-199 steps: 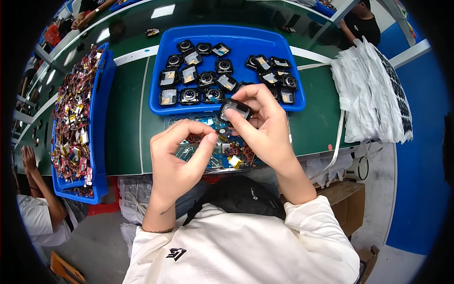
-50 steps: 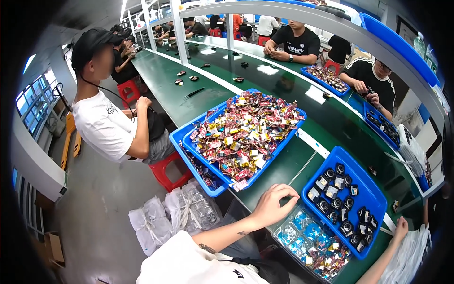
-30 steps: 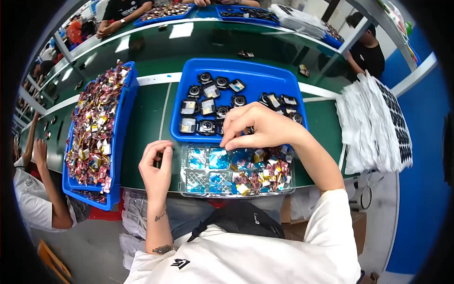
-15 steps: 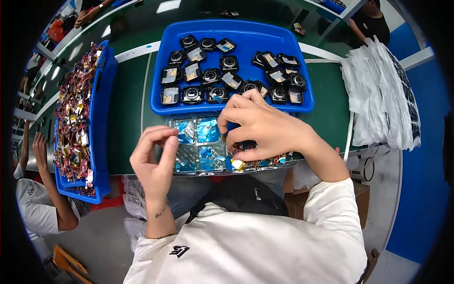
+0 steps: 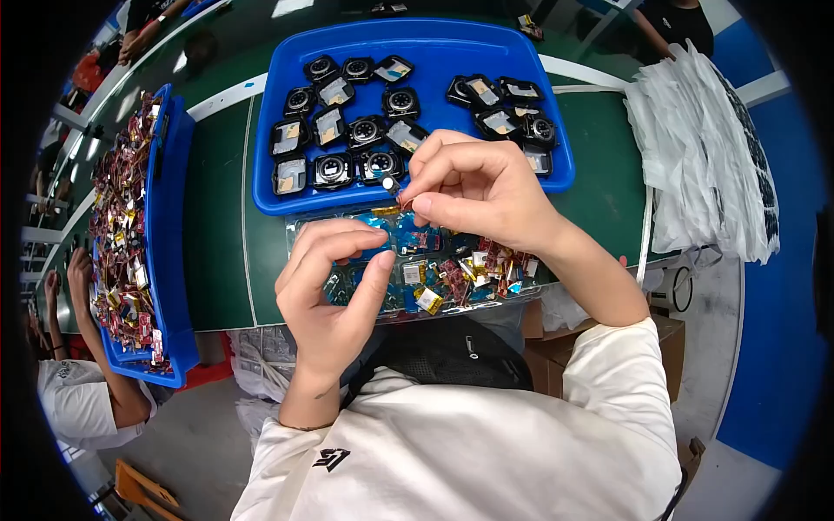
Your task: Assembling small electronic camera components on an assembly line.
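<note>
At six o'clock, a white shirt point(image 5: 486, 434) bears a black emblem. Toward eight, the left hand point(image 5: 326, 295) curls, a narrow gap between thumb and fingers. At half past one, the right hand point(image 5: 491, 193) pinches a small part point(image 5: 390, 184), a pale round disc with reddish wiring, just before twelve. Beneath, a clear tray point(image 5: 486, 304) carries blue film, red boards and yellow-edged cells. Beyond, at twelve, a blue tray point(image 5: 434, 48) holds black watch cases point(image 5: 333, 171).

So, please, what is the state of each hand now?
Left hand: slightly open, nothing visible in it.
Right hand: closed, pinching a small electronic part.
</note>
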Motion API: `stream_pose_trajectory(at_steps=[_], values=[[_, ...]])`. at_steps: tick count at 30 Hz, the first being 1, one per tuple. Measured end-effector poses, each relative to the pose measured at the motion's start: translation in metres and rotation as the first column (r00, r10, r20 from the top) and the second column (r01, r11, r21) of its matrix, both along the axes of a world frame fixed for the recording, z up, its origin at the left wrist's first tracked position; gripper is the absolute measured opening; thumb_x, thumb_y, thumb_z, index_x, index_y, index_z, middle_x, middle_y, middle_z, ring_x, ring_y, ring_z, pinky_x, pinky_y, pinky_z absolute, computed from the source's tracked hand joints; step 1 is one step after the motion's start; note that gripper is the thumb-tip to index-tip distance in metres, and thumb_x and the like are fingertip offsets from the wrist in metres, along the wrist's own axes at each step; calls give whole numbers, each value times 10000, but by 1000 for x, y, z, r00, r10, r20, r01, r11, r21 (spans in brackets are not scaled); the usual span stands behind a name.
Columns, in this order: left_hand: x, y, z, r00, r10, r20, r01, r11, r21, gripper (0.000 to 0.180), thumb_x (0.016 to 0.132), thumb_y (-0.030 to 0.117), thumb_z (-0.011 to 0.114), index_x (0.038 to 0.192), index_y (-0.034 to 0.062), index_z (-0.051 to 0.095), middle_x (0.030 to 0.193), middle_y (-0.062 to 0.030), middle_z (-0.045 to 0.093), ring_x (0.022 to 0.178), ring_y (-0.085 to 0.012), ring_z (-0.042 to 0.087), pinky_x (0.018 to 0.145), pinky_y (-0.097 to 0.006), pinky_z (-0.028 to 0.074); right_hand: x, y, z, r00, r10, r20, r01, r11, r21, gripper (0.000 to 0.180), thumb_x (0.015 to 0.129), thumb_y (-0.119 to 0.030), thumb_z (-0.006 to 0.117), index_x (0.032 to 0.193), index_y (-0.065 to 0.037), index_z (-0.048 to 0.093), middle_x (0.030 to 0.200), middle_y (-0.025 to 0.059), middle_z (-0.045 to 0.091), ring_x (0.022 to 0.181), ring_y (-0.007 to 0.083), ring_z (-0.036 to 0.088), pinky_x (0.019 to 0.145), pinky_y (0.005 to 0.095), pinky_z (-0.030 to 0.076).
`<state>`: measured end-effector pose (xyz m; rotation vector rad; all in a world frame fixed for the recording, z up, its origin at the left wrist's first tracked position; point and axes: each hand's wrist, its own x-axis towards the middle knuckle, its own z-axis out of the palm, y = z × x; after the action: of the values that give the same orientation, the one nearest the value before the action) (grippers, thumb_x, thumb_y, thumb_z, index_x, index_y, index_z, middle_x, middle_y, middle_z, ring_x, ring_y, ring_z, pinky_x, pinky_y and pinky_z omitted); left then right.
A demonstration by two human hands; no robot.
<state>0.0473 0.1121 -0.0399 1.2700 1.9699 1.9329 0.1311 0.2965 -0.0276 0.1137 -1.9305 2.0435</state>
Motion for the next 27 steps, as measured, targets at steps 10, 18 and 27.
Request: stream_pose_trajectory(at_steps=[10, 18, 27], values=[[3, 12, -1, 955, 98, -280, -79, 994, 80, 270, 650, -18, 764, 908, 27, 699, 850, -91, 648, 774, -206, 577, 682, -283, 427, 2, 1, 10, 988, 142, 53, -144, 989, 30, 268, 848, 36, 552, 1098, 40, 651, 951, 107, 681, 894, 150, 650, 814, 264, 517], [-4, 0, 0, 998, -58, 24, 56, 996, 63, 122, 745, -33, 709, 863, -7, 688, 877, -109, 645, 793, -170, 578, 695, -252, 436, 4, -3, 5, 980, 161, 121, -160, 987, -18, 269, 773, -45, 741, 1013, 56, 677, 1043, 160, 657, 898, 184, 650, 795, 298, 524], [-7, 1, 1, 988, -141, -65, 147, 984, 99, 104, 798, 21, 690, 895, -13, 671, 849, -113, 642, 743, -160, 568, 656, -243, 414, 2, 3, 1, 980, 197, 20, -197, 956, 217, 142, 837, -167, 701, 832, -29, 672, 842, 48, 651, 774, 104, 568, 639, 243, 435]])
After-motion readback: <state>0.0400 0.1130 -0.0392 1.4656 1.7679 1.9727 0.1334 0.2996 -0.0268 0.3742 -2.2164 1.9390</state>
